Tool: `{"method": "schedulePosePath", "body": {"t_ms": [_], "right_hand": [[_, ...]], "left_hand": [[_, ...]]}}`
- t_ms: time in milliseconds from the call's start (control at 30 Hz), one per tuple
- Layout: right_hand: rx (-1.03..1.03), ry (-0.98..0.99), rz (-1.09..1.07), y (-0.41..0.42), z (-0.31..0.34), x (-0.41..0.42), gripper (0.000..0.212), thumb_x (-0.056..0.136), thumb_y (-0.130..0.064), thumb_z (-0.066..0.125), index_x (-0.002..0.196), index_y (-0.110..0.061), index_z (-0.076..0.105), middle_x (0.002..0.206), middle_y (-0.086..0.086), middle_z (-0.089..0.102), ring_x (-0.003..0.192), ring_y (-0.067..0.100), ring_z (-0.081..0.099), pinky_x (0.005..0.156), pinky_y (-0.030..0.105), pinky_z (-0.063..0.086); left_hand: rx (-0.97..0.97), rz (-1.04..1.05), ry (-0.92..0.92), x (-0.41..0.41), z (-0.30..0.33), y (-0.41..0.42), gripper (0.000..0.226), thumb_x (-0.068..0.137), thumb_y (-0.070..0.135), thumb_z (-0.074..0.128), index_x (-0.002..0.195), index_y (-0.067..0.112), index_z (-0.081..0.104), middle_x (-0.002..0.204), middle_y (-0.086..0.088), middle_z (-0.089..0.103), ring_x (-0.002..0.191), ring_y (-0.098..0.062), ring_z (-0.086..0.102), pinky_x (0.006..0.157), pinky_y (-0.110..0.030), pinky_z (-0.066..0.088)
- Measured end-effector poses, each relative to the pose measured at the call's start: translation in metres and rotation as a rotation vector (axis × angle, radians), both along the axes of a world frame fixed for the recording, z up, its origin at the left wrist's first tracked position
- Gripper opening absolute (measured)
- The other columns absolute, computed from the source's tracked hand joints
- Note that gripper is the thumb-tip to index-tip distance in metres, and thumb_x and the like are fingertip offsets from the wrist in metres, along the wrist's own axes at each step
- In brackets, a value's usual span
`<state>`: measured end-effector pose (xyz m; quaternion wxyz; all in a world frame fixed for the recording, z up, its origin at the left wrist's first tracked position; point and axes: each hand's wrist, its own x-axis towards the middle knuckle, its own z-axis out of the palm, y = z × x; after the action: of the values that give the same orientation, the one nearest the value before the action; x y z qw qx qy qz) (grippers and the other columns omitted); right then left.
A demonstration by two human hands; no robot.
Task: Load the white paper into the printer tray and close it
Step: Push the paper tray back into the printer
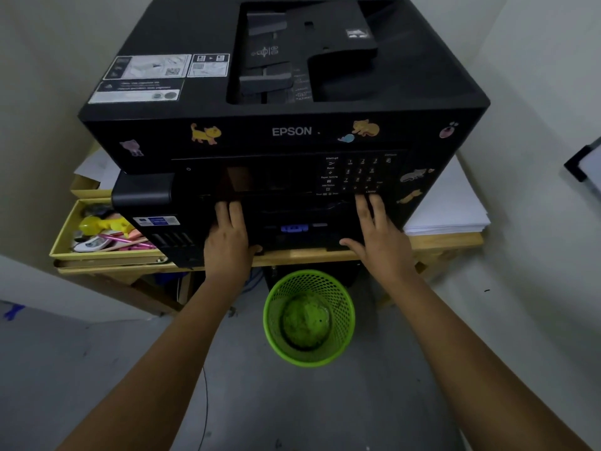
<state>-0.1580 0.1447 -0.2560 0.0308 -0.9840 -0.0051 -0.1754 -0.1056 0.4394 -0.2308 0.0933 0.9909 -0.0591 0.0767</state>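
A black Epson printer (286,131) with cat stickers stands on a wooden table (302,255). Its paper tray (299,237) sits low in the front, flush with the printer's face. My left hand (229,237) lies flat against the front at the tray's left side, fingers spread and thumb at the lower edge. My right hand (379,234) presses flat at the tray's right side, fingertips near the keypad. Neither hand holds anything. A stack of white paper (452,206) lies on the table to the right of the printer.
A green mesh waste bin (309,317) stands on the grey floor below the table, between my arms. A yellow box (97,236) of pens and small items sits left of the printer. White walls close in on both sides.
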Motion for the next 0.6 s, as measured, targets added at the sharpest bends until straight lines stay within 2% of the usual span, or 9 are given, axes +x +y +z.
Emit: {"method": "schedulePosePath", "body": {"t_ms": [233,333,433,600], "right_hand": [[-0.023,0.011,-0.009,0.0,-0.001,0.002,0.103,0.089,-0.057,0.079,0.167,-0.014,0.027,0.166,0.018,0.035,0.114,0.033,0.072,0.068,0.045,0.066],[-0.043,0.018,-0.02,-0.001,-0.001,0.003,0.102,0.089,-0.058,0.078,0.167,-0.016,0.027,0.165,0.017,0.037,0.109,0.032,0.072,0.063,0.043,0.066],[-0.018,0.024,-0.064,0.01,0.003,0.006,0.092,0.091,-0.051,0.08,0.162,-0.019,0.031,0.161,0.015,0.04,0.1,0.032,0.072,0.06,0.043,0.064],[0.039,0.011,-0.11,0.019,0.002,0.007,0.089,0.088,-0.045,0.085,0.159,-0.021,0.036,0.159,0.014,0.042,0.097,0.031,0.071,0.061,0.041,0.062]], "left_hand": [[0.112,0.07,0.016,-0.001,0.007,-0.009,0.097,0.065,0.033,0.099,0.137,0.005,0.04,0.138,-0.022,0.044,0.093,-0.042,0.066,0.071,-0.047,0.058],[0.103,0.066,-0.011,-0.002,0.007,-0.007,0.094,0.065,0.032,0.099,0.136,0.008,0.042,0.139,-0.022,0.045,0.091,-0.042,0.067,0.071,-0.046,0.057],[0.076,0.076,-0.051,-0.003,0.001,-0.008,0.086,0.07,0.03,0.096,0.135,0.009,0.043,0.137,-0.022,0.046,0.089,-0.043,0.066,0.069,-0.047,0.058],[0.008,0.098,-0.062,-0.001,-0.004,-0.011,0.081,0.071,0.028,0.095,0.132,0.009,0.044,0.135,-0.021,0.046,0.098,-0.045,0.064,0.072,-0.051,0.06]]}}
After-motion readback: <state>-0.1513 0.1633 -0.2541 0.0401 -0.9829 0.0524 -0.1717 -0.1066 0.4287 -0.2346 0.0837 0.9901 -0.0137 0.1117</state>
